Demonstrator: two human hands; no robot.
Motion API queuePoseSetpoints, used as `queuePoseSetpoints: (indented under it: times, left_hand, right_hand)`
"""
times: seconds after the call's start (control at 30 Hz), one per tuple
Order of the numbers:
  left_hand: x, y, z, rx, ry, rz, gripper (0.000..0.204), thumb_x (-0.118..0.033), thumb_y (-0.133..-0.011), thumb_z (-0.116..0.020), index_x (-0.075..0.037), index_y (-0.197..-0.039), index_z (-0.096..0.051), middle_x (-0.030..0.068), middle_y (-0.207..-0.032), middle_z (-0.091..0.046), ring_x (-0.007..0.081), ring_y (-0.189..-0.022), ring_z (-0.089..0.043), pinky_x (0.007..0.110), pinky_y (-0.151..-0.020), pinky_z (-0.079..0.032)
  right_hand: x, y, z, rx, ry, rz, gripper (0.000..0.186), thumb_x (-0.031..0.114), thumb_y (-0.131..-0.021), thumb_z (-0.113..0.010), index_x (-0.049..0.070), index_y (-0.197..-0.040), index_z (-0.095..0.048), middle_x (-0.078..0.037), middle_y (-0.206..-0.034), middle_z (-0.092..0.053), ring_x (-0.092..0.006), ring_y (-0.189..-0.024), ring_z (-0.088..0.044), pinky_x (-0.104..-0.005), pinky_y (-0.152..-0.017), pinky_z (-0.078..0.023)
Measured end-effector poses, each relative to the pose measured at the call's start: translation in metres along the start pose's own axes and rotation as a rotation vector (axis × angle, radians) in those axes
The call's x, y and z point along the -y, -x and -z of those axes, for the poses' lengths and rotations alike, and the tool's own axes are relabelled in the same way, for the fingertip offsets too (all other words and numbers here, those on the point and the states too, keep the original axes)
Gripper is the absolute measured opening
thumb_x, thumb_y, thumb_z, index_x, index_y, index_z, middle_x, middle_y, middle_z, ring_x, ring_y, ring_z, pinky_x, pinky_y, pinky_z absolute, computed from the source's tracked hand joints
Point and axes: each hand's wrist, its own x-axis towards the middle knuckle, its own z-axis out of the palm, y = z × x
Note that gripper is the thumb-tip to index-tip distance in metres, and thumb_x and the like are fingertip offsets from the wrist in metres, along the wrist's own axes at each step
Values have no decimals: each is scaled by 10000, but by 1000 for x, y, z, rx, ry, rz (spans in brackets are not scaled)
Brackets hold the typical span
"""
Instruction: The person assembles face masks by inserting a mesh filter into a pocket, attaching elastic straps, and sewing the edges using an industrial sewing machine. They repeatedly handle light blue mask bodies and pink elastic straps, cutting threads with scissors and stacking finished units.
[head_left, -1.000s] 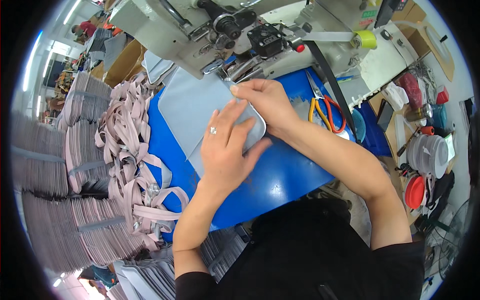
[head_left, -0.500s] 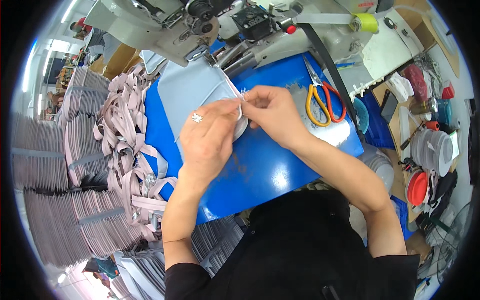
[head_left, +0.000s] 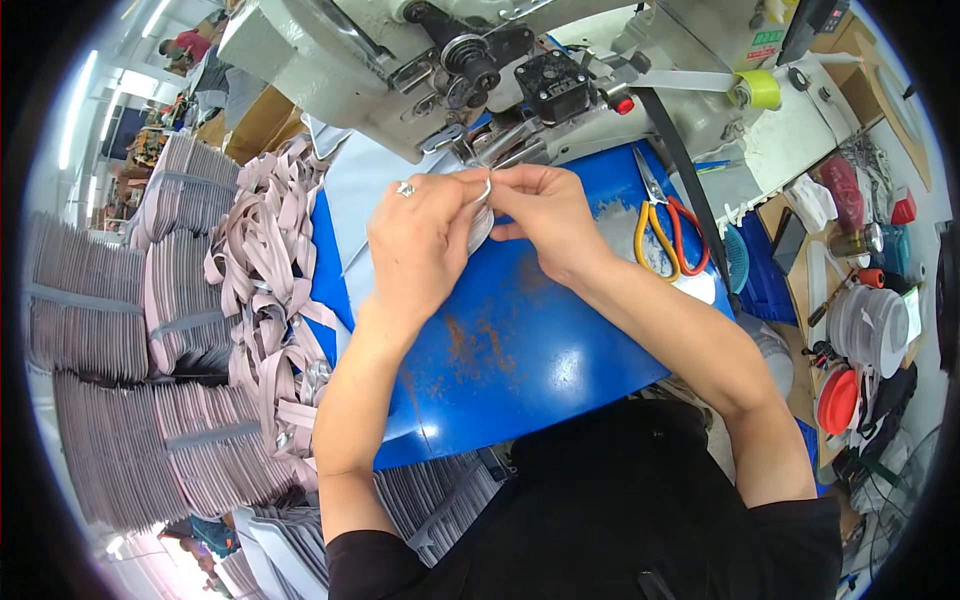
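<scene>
Left hand (head_left: 422,240), silver-coloured ring (head_left: 404,188) on one finger, thumb and fingers clamped together on the white-bound edge of a flat, pale grey-blue fabric panel (head_left: 352,200). Right hand (head_left: 548,215) just across from it, thumb and forefinger closed on the same edge, almost touching the left fingertips; too small to tell any finer detail between those tips.

Panel spread mostly to the left of the left hand and beyond it, partly hidden behind the knuckles and wrist, with one rounded corner hanging in view between the two hands, below the fingertips. To the left of the right hand, then, and touching it only along the edge. Far end close to the metal presser parts (head_left: 445,138) of a large off-white sewing machine (head_left: 310,70); contact there impossible to make out.

Beneath both hands, a glossy blue work surface (head_left: 520,390) with brownish worn patches. Near the right wrist, lying on the blue, metal snips (head_left: 660,203) with one orange and one red loop handle, blades pointing away. Past them, a slanting black strap (head_left: 685,185) and a yellow-green tape roll (head_left: 763,90).

Farther left, a tangled heap of pinkish fabric strips (head_left: 265,260), then tied stacks of thin grey-pink pieces (head_left: 95,275). Far right, a round red plastic lid (head_left: 838,398) below pale stacked discs (head_left: 868,320).
</scene>
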Motion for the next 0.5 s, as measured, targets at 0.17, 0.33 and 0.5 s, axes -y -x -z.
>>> queuePoseSetpoints:
  times: [0.17, 0.33, 0.5]
  left_hand:
    - [-32, 44, -3, -11, 78, -50, 276, 1, -877, -749, -22, -1152, -740, 175, -1216, -754, 366, -1086, -727, 438, -940, -562]
    - [-12, 75, -7, 19, 41, 353, 468, -117, -952, -745, 48, -1373, -625, 285, -1342, -665, 418, -1242, -648, 454, -1036, -524]
    - [27, 47, 4, 149, 637, 589, 256, -214, -1013, -738, -12, -1170, -733, 3, -817, -597, 109, -717, -493, 306, -681, -459]
  right_hand:
    - [-2, -4, -4, -88, 66, 75, 226, 196, -896, -857, -12, -937, -778, -44, -825, -744, -87, -716, -641, -249, -587, -475]
    - [1, -2, -9, -105, 169, 43, 280, 243, -875, -886, -7, -913, -766, -46, -813, -736, -95, -665, -619, -253, -568, -461]
    - [8, -2, -9, -61, 205, -6, 259, 241, -913, -856, 22, -994, -744, -32, -856, -737, -101, -699, -700, -226, -530, -460]
